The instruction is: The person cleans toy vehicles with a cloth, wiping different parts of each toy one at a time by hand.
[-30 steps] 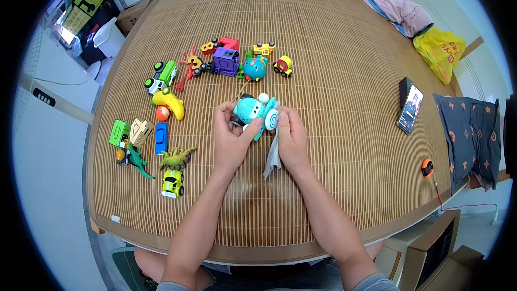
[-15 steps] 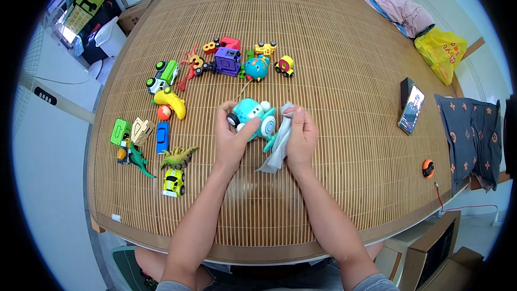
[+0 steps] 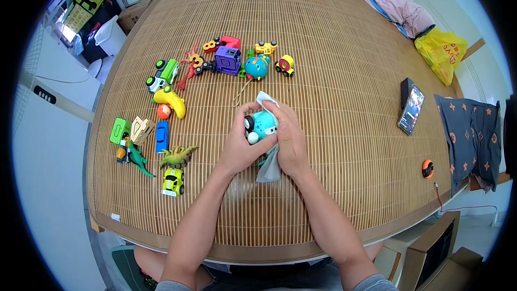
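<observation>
Fingers of the left hand point(image 3: 243, 144) are gripping a rounded turquoise plastic toy point(image 3: 263, 124) with blue stars and a black-and-white wheel point(image 3: 249, 124), while the right hand point(image 3: 290, 141) is holding a crumpled pale-grey cloth point(image 3: 269, 171) against it. Right-hand fingers are hiding much of its front.

The wheeled toy point(image 3: 263, 124) is turquoise with darker blue marks, the cloth point(image 3: 269, 170) pale grey.

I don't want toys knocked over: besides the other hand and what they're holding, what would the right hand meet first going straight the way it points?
Probably the round blue toy, ahead of the right hand; the hand's height is unclear, so it might pass over.
</observation>
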A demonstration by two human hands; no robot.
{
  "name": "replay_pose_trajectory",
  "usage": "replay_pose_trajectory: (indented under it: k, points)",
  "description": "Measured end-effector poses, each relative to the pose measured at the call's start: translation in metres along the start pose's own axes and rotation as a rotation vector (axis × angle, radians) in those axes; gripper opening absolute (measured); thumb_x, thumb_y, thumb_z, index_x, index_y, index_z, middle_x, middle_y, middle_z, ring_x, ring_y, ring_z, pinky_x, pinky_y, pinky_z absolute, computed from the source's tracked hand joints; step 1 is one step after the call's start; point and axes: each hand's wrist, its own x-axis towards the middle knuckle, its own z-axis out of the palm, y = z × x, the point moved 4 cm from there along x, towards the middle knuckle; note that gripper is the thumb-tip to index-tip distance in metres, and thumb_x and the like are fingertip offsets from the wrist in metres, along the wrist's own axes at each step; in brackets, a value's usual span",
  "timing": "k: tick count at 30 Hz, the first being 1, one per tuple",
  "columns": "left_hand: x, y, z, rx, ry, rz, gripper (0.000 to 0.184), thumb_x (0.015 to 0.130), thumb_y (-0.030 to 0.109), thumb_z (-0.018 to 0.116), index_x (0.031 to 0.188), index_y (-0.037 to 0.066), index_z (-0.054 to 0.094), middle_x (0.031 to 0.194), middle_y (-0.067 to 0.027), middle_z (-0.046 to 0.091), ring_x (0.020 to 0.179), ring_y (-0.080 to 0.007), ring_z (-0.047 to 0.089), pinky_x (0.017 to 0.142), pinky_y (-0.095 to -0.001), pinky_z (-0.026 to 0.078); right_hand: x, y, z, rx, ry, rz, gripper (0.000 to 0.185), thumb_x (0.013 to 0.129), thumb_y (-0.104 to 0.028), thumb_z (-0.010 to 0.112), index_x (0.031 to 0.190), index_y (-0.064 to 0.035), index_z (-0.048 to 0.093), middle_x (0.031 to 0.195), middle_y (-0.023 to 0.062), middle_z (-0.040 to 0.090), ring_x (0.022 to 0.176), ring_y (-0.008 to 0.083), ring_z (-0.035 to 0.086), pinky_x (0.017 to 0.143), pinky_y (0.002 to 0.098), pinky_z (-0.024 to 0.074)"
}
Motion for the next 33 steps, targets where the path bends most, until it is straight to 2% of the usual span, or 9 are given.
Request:
replay_pose_trajectory:
  k: [3,7,13,18,24,27,28,30,33]
  points:
    - [0.001,0.0,-0.001,0.099,0.041,0.091,0.069,0.076,0.015,0.076,0.13,0.002,0.034,0.118,-0.0109,0.048,0.102,-0.0152,0.053,0.087,-0.031,0.047,-0.002,0.004,0.0,-0.008,0.008,0.018,0.048,0.097,-0.034,0.035,0.123,0.0015,0.055,0.13,0.0231,0.043,0.124,0.0356,0.04,0.106,0.0427,0.0282]
    - [0.001,0.006,0.001,-0.098,0.043,-0.003,0.067,0.078,0.011,0.075,0.13,0.003,0.034,0.116,-0.0107,0.049,0.103,-0.015,0.053,0.088,-0.0301,0.047,-0.004,0.006,0.004,0.019,0.111,0.054,0.05,0.092,-0.031,0.041,0.129,0.0011,0.048,0.135,0.0243,0.032,0.13,0.0362,0.031,0.11,0.0425,0.0227]
    - [0.003,0.0,-0.006,-0.316,0.122,-0.014,0.059,0.083,0.008,0.068,0.133,0.006,0.036,0.114,-0.0064,0.051,0.106,-0.0155,0.052,0.093,-0.0311,0.044,-0.003,0.009,0.0,0.095,-0.062,0.048,0.05,0.088,-0.023,0.05,0.131,0.0013,0.046,0.137,0.0237,0.036,0.129,0.0369,0.035,0.11,0.0434,0.0245]
    - [0.005,-0.001,-0.012,-0.508,0.173,-0.048,0.059,0.085,0.011,0.066,0.135,0.003,0.035,0.117,-0.0078,0.05,0.107,-0.0154,0.051,0.092,-0.0304,0.044,-0.002,0.003,0.004,0.045,-0.129,0.038,0.047,0.092,-0.02,0.049,0.134,0.0008,0.046,0.14,0.024,0.04,0.133,0.0368,0.037,0.109,0.0416,0.028]
    - [0.004,0.007,-0.013,-0.253,0.141,0.018,0.075,0.082,0.016,0.071,0.142,0.001,0.029,0.122,-0.0116,0.049,0.108,-0.0162,0.052,0.091,-0.0305,0.045,-0.002,0.005,0.005,0.065,-0.084,0.061,0.042,0.098,-0.024,0.046,0.132,0.0012,0.049,0.132,0.0217,0.049,0.125,0.0325,0.047,0.105,0.0383,0.034]
    - [0.004,0.01,-0.012,-0.031,0.141,0.031,0.083,0.075,0.015,0.076,0.143,0.002,0.03,0.12,-0.0098,0.05,0.107,-0.0167,0.053,0.091,-0.0311,0.045,-0.002,0.012,0.003,0.235,0.009,0.125,0.037,0.099,-0.023,0.047,0.125,0.002,0.055,0.12,0.0145,0.056,0.109,0.0206,0.055,0.095,0.0317,0.041]
    - [0.004,0.011,-0.011,-0.031,0.142,0.031,0.083,0.075,0.015,0.076,0.143,0.002,0.03,0.12,-0.0098,0.05,0.107,-0.0167,0.053,0.091,-0.0311,0.045,-0.003,0.014,0.003,0.235,0.009,0.125,0.037,0.099,-0.023,0.047,0.125,0.002,0.055,0.12,0.0145,0.056,0.109,0.0206,0.055,0.095,0.0317,0.041]
    - [0.003,0.017,-0.004,-0.012,0.067,0.057,0.087,0.073,0.016,0.078,0.143,0.001,0.029,0.121,-0.011,0.05,0.109,-0.0175,0.053,0.091,-0.0313,0.046,-0.009,0.028,0.001,0.461,0.115,0.37,0.036,0.1,-0.023,0.047,0.125,0.0014,0.055,0.119,0.0128,0.057,0.108,0.0173,0.054,0.093,0.0306,0.0424]
    - [0.001,0.017,0.001,0.017,0.056,0.062,0.097,0.066,0.016,0.084,0.143,0.0,0.028,0.122,-0.0131,0.05,0.108,-0.0188,0.056,0.09,-0.0315,0.048,-0.007,0.024,-0.006,0.485,0.139,0.316,0.036,0.1,-0.024,0.048,0.125,0.0008,0.056,0.121,0.0104,0.056,0.108,0.015,0.053,0.092,0.0291,0.0429]
